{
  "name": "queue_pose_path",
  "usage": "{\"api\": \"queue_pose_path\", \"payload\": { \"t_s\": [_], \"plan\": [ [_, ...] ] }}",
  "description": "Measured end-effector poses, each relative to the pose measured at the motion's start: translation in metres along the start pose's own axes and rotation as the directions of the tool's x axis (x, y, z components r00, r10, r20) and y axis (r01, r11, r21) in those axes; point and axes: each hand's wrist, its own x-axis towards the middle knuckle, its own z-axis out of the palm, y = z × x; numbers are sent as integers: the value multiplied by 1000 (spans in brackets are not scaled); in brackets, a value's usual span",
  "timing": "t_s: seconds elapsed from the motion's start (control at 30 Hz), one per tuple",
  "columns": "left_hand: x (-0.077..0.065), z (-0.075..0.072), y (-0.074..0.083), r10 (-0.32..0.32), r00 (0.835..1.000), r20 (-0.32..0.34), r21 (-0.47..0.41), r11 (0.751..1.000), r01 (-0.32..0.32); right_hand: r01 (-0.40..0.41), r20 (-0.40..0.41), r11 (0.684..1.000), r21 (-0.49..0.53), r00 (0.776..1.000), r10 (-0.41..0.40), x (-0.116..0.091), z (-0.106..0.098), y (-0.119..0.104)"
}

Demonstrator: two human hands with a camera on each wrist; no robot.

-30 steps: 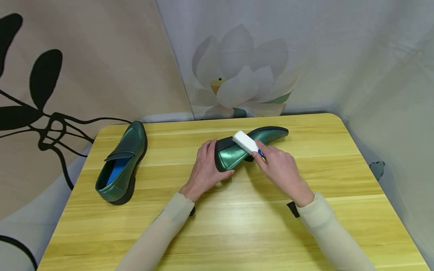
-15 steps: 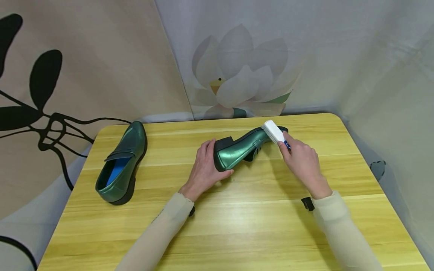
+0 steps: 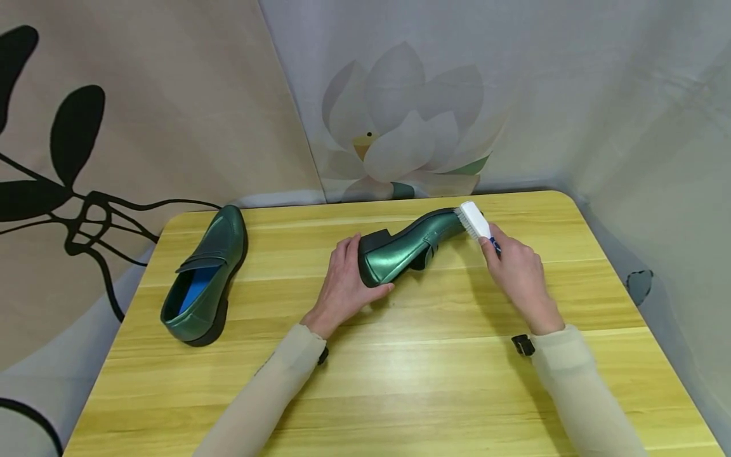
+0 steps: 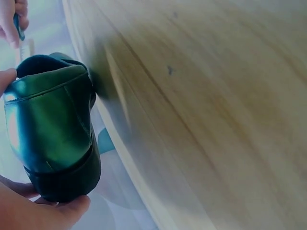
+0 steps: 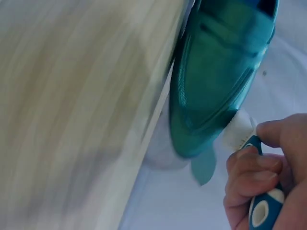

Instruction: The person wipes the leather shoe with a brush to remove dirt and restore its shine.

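A shiny green loafer [image 3: 394, 257] is held tilted, its dark sole turned up and away and its toe pointing right. My left hand [image 3: 342, 285] grips it by the heel, with the thumb on the near side; the left wrist view shows the heel end [image 4: 53, 124] between thumb and fingers. In my right hand [image 3: 518, 270] is a white scrub brush [image 3: 473, 219] with a blue-and-white handle [image 5: 266, 211]. Its bristles lie against the side of the toe, close to the tip. The fingers curl round the handle.
A matching green loafer [image 3: 225, 238] with a blue insole stands upright at the table's left. The wooden table [image 3: 400, 393] ends at the back against a cloth backdrop [image 3: 542, 95] printed with a flower.
The brush in my right hand has travelled from the side of the loafer near the heel to its toe, rightward and slightly away. My left hand keeps its grip on the heel.
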Motion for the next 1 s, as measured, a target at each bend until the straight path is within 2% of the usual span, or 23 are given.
{"api": "queue_pose_path", "payload": {
  "t_s": [0.17,0.4,0.5,0.6,0.7,0.8,1.0],
  "plan": [
    [1,0,0,-20,1000,7,6,1000,20,109,-10,994,-5,994,-109,-4,7,-23],
    [0,1,2,-28,1000,7,14,999,28,253,49,967,-30,967,-252,-15,10,-57],
    [1,0,2,-23,1000,3,14,1000,23,328,81,944,-37,943,-324,-21,12,-71],
    [1,0,3,-24,1000,3,14,1000,24,417,88,908,-36,907,-413,-26,14,-82],
    [0,0,3,-27,1000,2,19,999,27,462,91,886,-29,884,-458,-28,15,-87],
    [0,0,3,-33,999,-1,20,999,33,446,88,894,-34,893,-442,-26,15,-85],
    [0,2,2,-45,999,-1,19,999,45,321,35,946,-36,947,-320,-16,13,-66]
  ]
}}
